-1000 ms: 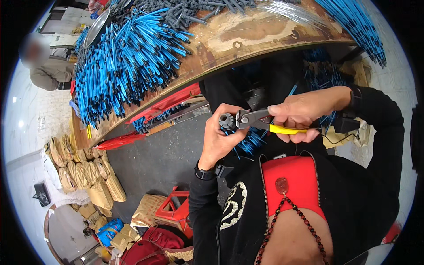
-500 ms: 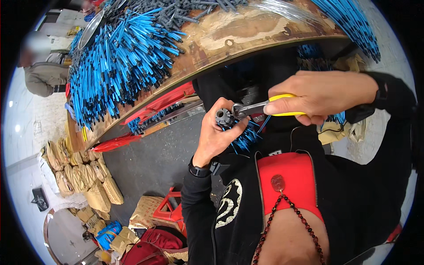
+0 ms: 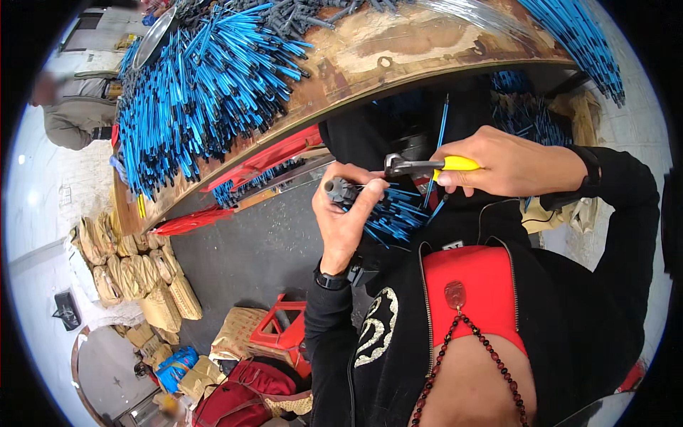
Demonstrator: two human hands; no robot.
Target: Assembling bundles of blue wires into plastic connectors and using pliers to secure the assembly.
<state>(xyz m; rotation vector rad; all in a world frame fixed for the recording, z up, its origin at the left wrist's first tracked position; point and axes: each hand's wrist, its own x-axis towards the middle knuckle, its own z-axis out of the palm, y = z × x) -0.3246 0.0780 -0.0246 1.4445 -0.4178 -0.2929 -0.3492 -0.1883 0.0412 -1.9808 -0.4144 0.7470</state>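
My left hand (image 3: 339, 226) is closed round a dark grey slotted plastic hub (image 3: 340, 190), its round end facing up between thumb and fingers. A bunch of thin blue rods (image 3: 395, 217) fans out from the hub to the right, below the thumb. In my right hand (image 3: 519, 162) is a pair of pincers (image 3: 461, 164) with yellow handles, gripped in a closed fist. The dark metal pincer head points left, close to my left fingertips; whether its jaws hold anything is too small to tell. One long blue rod stands behind the pincers, near my right fingers.
Beyond my hands curves the edge of a worn wooden table (image 3: 384, 43). On it lie a large heap of blue rods (image 3: 199, 107), grey plastic parts (image 3: 292, 18) and clear wires (image 3: 484, 14). Woven bundles (image 3: 131, 274) and a red stool (image 3: 284, 324) are at left. A person stands far left.
The pincers have lifted from beside the hub and now sit slightly above the left fingertips. My left hand has shifted a little left and tilted the hub, spreading the blue rods into view.
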